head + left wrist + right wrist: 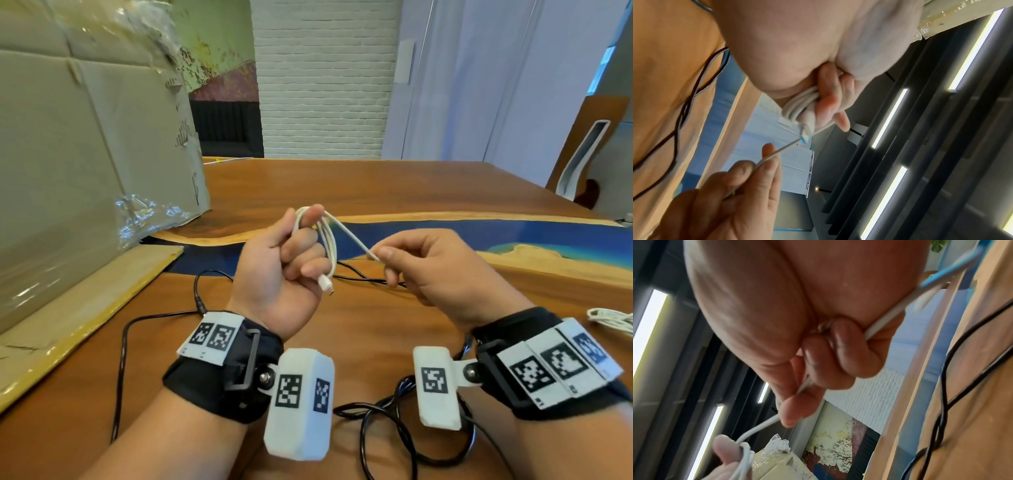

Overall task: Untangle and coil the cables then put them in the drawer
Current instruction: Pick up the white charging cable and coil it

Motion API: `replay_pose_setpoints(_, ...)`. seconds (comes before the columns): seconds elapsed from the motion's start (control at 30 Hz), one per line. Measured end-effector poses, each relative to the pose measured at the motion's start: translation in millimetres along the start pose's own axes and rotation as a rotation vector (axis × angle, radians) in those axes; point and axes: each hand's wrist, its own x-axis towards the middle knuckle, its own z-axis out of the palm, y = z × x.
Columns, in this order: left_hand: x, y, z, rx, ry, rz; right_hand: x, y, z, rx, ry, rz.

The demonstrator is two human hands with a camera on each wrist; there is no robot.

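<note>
A thin white cable [329, 240] is looped several times around the fingers of my left hand [287, 260], which is curled round the coil above the wooden table [359, 192]. Its white plug [324, 284] hangs below that fist. My right hand [424, 263] pinches the free run of the same cable [371, 255] between thumb and forefinger, a little right of the coil. The left wrist view shows the coil [797, 105] wedged under my curled fingers. In the right wrist view the cable [885, 321] passes through my closed fingers.
A black cable [397, 425] lies tangled on the table under my wrists, and its thin lead [123, 359] trails left to a barrel plug [199, 303]. Another white cable [613, 320] lies at the right edge. A big cardboard box [85, 154] stands left.
</note>
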Motion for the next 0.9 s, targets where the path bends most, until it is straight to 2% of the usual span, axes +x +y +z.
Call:
replay_pose_setpoints(0.07, 2.4, 0.2, -3.0, -0.093, 0.04, 0.061, -1.6, -1.2, 1.9, -0.064, -0.065, 0.003)
replay_pose_setpoints(0.2, 7.2, -0.5, -5.1, -0.082, 0.122, 0.206, -6.1, -6.2, 17.8, -0.278, -0.25, 0.006)
replay_pose_setpoints(0.27, 10.4, -5.8, -7.0, -0.008, 0.176, 0.246, -7.1, -8.8, 28.4, -0.374, -0.334, 0.008)
replay_pose_setpoints(0.33, 12.0, -11.1, -8.4, 0.183, 0.232, 0.246, -8.2, -11.1, 36.1, -0.39, -0.379, 0.002)
replay_pose_setpoints(0.47, 10.4, -17.9, -10.7, 0.749, 0.262, 0.131, -13.5, -13.5, 32.6, -0.287, -0.325, -0.029)
replay_pose_setpoints(0.6, 2.3, -18.7, -8.1, 1.12, 0.107, -0.034, -14.3, -15.6, 11.7, -0.166, -0.212, -0.099)
replay_pose_setpoints(0.73, -8.4, -19.7, 7.8, 1.212, -0.03, -0.184, -15.5, -15.7, 3.0, -0.113, -0.151, -0.156)
replay_pose_setpoints(0.9, -12.6, -17.8, 13.3, 1.116, -0.043, -0.247, -12.5, -10.0, -1.8, -0.037, -0.15, -0.135)
